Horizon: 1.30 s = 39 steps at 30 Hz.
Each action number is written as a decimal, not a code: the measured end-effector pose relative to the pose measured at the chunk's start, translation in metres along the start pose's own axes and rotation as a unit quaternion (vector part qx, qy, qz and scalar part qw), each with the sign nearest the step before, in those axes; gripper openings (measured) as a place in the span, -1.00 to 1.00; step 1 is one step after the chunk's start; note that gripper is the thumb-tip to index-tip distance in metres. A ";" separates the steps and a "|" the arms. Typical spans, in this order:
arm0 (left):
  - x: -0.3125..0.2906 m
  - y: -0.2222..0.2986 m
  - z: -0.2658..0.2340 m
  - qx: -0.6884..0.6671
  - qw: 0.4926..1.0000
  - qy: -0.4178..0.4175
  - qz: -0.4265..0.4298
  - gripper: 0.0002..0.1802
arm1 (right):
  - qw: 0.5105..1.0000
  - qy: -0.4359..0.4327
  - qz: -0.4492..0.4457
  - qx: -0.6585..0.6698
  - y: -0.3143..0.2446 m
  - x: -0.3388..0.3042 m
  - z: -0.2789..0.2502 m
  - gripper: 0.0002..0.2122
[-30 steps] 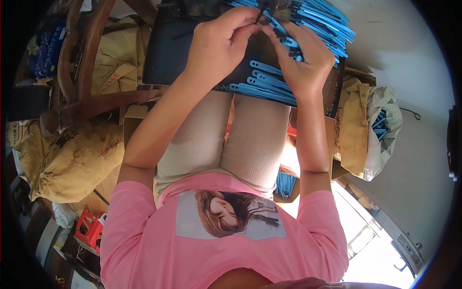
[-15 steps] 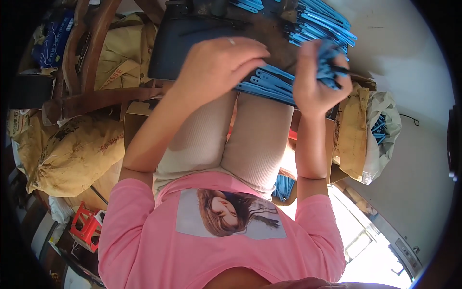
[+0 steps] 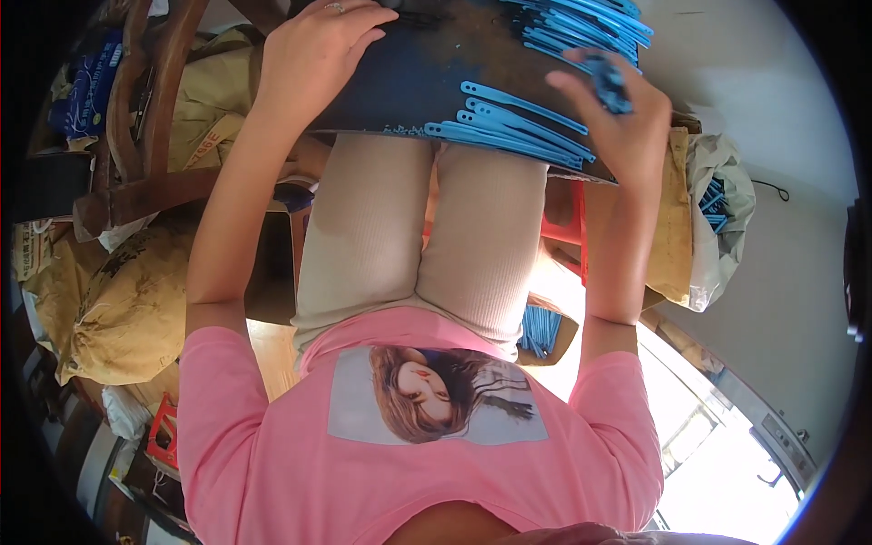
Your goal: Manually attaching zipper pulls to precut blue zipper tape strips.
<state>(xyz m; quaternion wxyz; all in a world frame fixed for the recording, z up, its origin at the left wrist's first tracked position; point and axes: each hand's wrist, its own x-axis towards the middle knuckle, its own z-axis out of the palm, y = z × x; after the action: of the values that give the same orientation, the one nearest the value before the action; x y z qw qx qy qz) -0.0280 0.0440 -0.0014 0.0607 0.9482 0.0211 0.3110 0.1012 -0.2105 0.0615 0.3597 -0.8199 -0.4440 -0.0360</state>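
Observation:
My left hand [image 3: 318, 59] hovers at the far left of the dark table [image 3: 363, 104]. Its fingers reach to the right, thumb and fingertips apart, beside some thin black pieces [image 3: 425, 18]. At the right side my right hand [image 3: 631, 118] is closed around a bundle of blue strips [image 3: 609, 82], blurred and seen nearly end-on. Its thumb and index finger point left over the table. Just below lie several long flat blue strips [image 3: 513, 123], side by side along the near edge, with small holes at their rounded left ends.
A larger pile of blue strips [image 3: 590, 32] lies at the table's far right. Right of the table stand a brown paper sack [image 3: 674, 218] and a white bag [image 3: 713, 263] holding blue pieces. At left are a wooden chair frame [image 3: 150, 191] and a yellow sack [image 3: 136, 309].
My left hand has moved left and farther away, off the near blue strips. My right hand has shifted slightly right, still holding its bundle. The near strips now show more fully.

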 end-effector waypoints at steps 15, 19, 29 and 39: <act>0.012 0.023 -0.023 -0.100 0.994 0.028 -0.021 -0.88 | 0.956 -0.202 -0.015 -0.213 0.045 -0.021 -0.010 -0.76; 0.017 0.045 -0.028 -0.161 0.985 0.054 -0.041 -0.92 | 0.980 -0.125 -0.067 -0.141 0.045 -0.019 -0.011 -0.77; 0.032 0.079 0.019 -0.192 0.970 0.127 0.081 -0.85 | 0.994 -0.071 -0.021 0.078 -0.001 -0.004 -0.013 -0.84; 0.025 0.092 0.031 -0.441 0.874 0.092 -0.179 -0.89 | 0.868 0.055 0.157 0.469 -0.020 0.012 0.034 -0.76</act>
<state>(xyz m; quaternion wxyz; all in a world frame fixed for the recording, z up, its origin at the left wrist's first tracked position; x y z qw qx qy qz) 0.0108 -0.0481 -0.0002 0.5255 0.7700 0.0565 0.3574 0.0849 -0.1745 0.0522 0.7265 -0.6106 -0.2532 0.1880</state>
